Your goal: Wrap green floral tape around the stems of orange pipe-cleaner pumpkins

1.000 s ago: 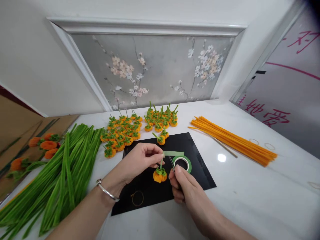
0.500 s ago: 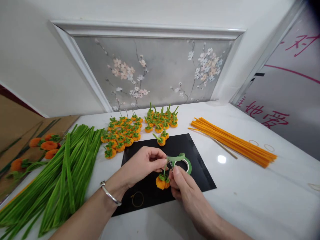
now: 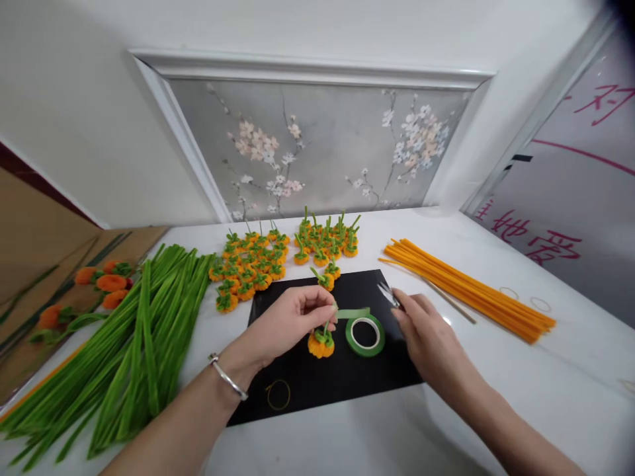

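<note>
My left hand [image 3: 302,317] pinches the thin green stem of an orange pipe-cleaner pumpkin [image 3: 321,344], which hangs upright over a black mat [image 3: 307,390]. A strip of green tape runs from those fingertips to a roll of green floral tape [image 3: 378,337] lying on the mat. My right hand [image 3: 426,330] is closed around small scissors [image 3: 389,295] at the mat's right edge, with the blades pointing up and left. Most of the scissors' handle is hidden in the palm. Two finished-looking pumpkins [image 3: 325,281] stand at the mat's far edge.
Several small orange pumpkins [image 3: 248,264] stand in two groups at the back. Green pipe cleaners [image 3: 149,330] are heaped at left, and orange pipe cleaners [image 3: 476,294] lie at right. Orange round pieces [image 3: 112,283] rest on cardboard far left. A thin wire ring [image 3: 278,395] lies on the mat.
My right hand has moved right with the scissors, away from the stem and tape. My left hand still pinches the stem. The view has shifted slightly.
</note>
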Demonstrator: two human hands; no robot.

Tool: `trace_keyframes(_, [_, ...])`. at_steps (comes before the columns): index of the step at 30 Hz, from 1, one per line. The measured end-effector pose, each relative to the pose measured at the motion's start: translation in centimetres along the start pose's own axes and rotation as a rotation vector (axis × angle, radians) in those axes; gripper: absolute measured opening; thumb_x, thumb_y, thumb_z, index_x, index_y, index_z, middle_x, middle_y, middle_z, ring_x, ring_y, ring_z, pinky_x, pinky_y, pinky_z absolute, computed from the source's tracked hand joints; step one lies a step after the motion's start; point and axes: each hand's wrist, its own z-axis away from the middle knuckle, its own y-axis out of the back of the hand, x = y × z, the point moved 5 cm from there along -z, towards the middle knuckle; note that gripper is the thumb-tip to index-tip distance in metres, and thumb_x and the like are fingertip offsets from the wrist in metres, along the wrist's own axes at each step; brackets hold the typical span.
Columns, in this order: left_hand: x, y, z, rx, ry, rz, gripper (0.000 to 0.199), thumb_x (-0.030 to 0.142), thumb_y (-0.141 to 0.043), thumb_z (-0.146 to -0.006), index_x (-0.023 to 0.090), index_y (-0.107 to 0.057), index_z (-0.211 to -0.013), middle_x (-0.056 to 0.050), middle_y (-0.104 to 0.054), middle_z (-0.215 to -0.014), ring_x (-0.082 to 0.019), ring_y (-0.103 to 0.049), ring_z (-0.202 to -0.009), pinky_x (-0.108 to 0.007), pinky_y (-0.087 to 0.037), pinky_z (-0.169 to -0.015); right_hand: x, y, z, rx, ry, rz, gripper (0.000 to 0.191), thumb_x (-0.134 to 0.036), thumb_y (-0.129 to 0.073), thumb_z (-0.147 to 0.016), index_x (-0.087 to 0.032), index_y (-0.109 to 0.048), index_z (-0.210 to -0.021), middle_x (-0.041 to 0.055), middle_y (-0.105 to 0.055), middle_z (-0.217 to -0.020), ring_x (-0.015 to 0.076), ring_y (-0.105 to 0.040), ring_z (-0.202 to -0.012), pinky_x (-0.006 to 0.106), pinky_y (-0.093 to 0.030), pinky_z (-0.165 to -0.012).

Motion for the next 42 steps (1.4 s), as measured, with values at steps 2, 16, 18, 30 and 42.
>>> trace_keyframes(2, [-0.1, 0.1, 0.0, 0.021, 0.0, 0.012, 0.013, 0.024, -0.06, -0.082, 0.013, -0.06, -0.075, 0.0, -0.063, -0.065, -0.008, -0.054, -0.06, -0.018, -0.041, -0.056, 2.1, -0.2, -1.3, -0.026, -0.004, 0.254, 0.037, -0.027, -0.031, -0.095, -0.015, -0.048, -0.126, 0.0154, -0.055, -0.107, 0.0254, -0.057, -0.087, 0.035, -0.045, -0.071])
trace_keyframes(16, [1.2, 2.0, 0.8, 0.181, -0.037, 0.122, 0.028, 0.022, -0.07, -0.073, 0.017, -0.056, -0.097, -0.001, -0.071, -0.076, -0.015, -0.068, -0.074, -0.025, -0.051, -0.071, 2.8, -2.4, -3.4, 0.022, 0.125, 0.497, 0.029, -0.022, -0.041, -0.092, -0.016, -0.059, -0.115, 0.0168, -0.058, -0.109, 0.03, -0.05, -0.1, 0.042, -0.04, -0.076])
trace_keyframes(18, [1.3, 1.7, 0.9, 0.175, -0.038, 0.095, 0.029, 0.023, -0.069, -0.074, 0.017, -0.055, -0.098, -0.001, -0.071, -0.076, -0.015, -0.067, -0.074, -0.026, -0.051, -0.071, 1.1, -1.2, -3.5, 0.053, 0.158, 0.363, 0.029, -0.029, -0.046, -0.091, -0.017, -0.059, -0.114, 0.0159, -0.058, -0.111, 0.031, -0.05, -0.105, 0.043, -0.04, -0.079])
trace_keyframes(30, [1.4, -0.9, 1.5, -0.056, -0.032, -0.036, 0.031, 0.016, -0.058, -0.077, 0.019, -0.047, -0.106, 0.002, -0.065, -0.069, -0.013, -0.057, -0.066, -0.023, -0.043, -0.061, -8.1, -1.3, -2.2, -0.417, 0.415, -0.098, 0.026, -0.025, -0.041, -0.095, -0.02, -0.054, -0.074, -0.0023, -0.06, -0.073, 0.0125, -0.054, -0.069, 0.027, -0.034, -0.066])
trace_keyframes(42, [0.1, -1.0, 0.8, -0.014, 0.0, -0.154, 0.033, 0.019, -0.064, -0.071, 0.019, -0.054, -0.103, 0.002, -0.063, -0.07, -0.013, -0.056, -0.064, -0.024, -0.043, -0.059, -7.0, -2.9, -1.4, -0.145, 0.682, 0.193, 0.025, -0.017, -0.04, -0.094, -0.018, -0.052, -0.072, 0.0015, -0.057, -0.068, 0.015, -0.049, -0.064, 0.031, -0.026, -0.065])
